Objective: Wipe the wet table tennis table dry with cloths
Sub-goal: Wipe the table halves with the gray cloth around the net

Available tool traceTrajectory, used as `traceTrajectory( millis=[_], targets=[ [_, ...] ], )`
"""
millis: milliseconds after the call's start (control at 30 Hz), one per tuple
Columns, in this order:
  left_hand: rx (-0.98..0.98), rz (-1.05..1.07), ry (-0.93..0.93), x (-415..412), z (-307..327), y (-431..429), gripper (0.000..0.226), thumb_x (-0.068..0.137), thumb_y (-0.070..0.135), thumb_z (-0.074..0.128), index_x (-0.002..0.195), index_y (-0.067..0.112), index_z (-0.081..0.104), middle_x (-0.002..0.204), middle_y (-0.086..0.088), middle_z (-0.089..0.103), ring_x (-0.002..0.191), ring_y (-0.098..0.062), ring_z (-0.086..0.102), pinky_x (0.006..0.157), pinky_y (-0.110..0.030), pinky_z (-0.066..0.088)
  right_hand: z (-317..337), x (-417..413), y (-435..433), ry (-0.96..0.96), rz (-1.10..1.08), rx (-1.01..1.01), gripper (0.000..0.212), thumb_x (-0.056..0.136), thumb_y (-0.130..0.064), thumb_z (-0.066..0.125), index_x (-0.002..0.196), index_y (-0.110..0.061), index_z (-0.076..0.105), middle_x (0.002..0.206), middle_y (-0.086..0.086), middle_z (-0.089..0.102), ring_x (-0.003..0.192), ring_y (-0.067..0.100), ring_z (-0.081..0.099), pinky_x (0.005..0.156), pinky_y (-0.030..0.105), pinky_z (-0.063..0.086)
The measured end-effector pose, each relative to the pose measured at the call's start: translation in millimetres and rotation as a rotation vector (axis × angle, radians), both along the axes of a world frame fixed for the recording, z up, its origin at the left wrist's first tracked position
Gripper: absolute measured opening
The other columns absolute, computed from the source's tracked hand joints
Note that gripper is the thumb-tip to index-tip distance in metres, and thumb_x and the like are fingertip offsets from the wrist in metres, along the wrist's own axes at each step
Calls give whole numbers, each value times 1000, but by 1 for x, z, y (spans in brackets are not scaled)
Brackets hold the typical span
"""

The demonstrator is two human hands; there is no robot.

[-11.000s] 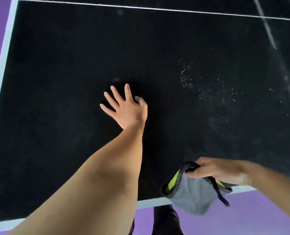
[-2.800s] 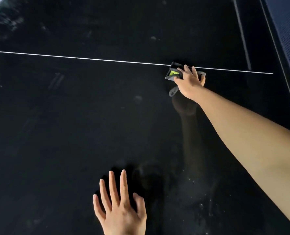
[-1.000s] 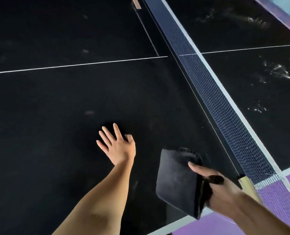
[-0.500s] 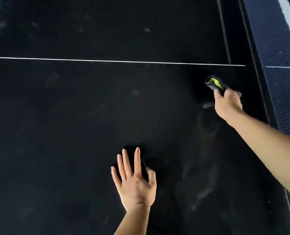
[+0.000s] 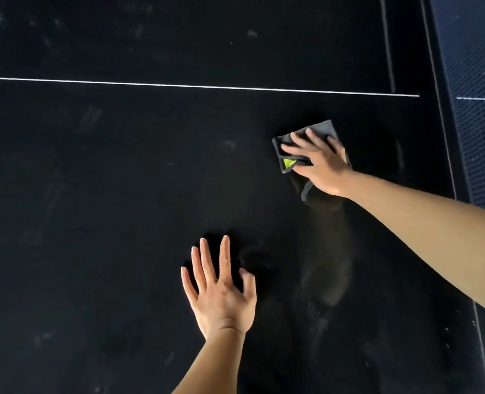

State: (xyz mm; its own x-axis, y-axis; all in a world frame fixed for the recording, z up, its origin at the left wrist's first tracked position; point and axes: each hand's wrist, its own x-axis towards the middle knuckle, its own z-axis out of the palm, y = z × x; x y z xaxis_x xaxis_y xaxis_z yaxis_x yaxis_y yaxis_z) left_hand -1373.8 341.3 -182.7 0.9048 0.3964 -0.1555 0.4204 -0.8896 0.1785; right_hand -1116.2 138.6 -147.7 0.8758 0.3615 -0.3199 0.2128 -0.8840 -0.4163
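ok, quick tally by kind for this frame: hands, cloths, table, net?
Hands: 2 (left hand, right hand)
Cloth: 1
Table: 1
Net: 1
Total: 5

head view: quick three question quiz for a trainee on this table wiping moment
1. True or false: the left hand holds the cloth.
2. The cloth lies: A) on the white line B) nearer the person than it C) across the net.
3. Fill in: the right hand presses the cloth on the ___.
Key: 1 false; 2 B; 3 table.
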Motion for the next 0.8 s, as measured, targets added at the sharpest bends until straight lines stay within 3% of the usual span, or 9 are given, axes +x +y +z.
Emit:
traceTrajectory(
  millis=[200, 300, 400, 500, 600, 667, 800],
  targets=[
    [-27, -16, 64, 1, 6, 1, 69, 92, 50, 17, 159, 42, 1, 170, -2, -2, 156, -21, -6, 125, -49, -4, 9, -128, -4, 98, -31, 125, 58, 99, -22, 54, 146, -49, 33, 159, -27, 9, 147, -2, -10, 121, 38, -8],
    [-60, -33, 60, 0, 8, 2, 68, 96, 48, 24, 159, 40, 2, 170, -4, -2, 156, -22, -9, 124, -51, -5, 11, -208, -4, 199, -174, 332, 56, 96, -16, 57, 135, -54, 42, 154, -31, 17, 145, -9, -8, 120, 34, -12],
    [-98, -56, 49, -2, 12, 3, 66, 98, 46, 25, 160, 38, 3, 170, -6, -3, 155, -23, -10, 124, -53, -5, 4, -288, 4, 321, -397, 503, 52, 86, -30, 55, 123, -65, 49, 156, -26, 30, 148, -8, -8, 119, 37, -13],
    [-129, -88, 55, -3, 14, 5, 66, 98, 45, 22, 160, 36, 2, 169, -7, -6, 155, -25, -12, 123, -53, -8, 5, -361, 21, 371, -523, 475, 52, 78, -38, 52, 122, -66, 55, 156, -33, 24, 150, 2, -14, 120, 44, -13],
    [-160, -127, 97, -5, 19, 8, 66, 99, 45, 16, 160, 33, -4, 168, -9, -14, 154, -27, -17, 122, -55, -11, 26, -429, 46, 367, -626, 532, 51, 88, -16, 58, 115, -59, 62, 143, -47, 25, 144, -6, -13, 115, 25, -16],
    [-189, -172, 160, -4, 24, 12, 67, 100, 47, 15, 160, 31, -9, 166, -11, -20, 153, -29, -21, 121, -57, -12, 34, -474, 62, 398, -714, 544, 54, 90, -6, 58, 115, -54, 64, 139, -49, 24, 141, -7, -10, 110, 20, -12],
    [-232, -314, 389, 0, 36, 33, 81, 96, 64, 28, 156, 36, -20, 161, -10, -33, 148, -30, -33, 119, -56, -19, 46, -553, 93, 522, -841, 569, 42, 86, -35, 61, 121, -59, 60, 148, -42, 24, 146, 2, -1, 112, 20, -4]
  ],
)
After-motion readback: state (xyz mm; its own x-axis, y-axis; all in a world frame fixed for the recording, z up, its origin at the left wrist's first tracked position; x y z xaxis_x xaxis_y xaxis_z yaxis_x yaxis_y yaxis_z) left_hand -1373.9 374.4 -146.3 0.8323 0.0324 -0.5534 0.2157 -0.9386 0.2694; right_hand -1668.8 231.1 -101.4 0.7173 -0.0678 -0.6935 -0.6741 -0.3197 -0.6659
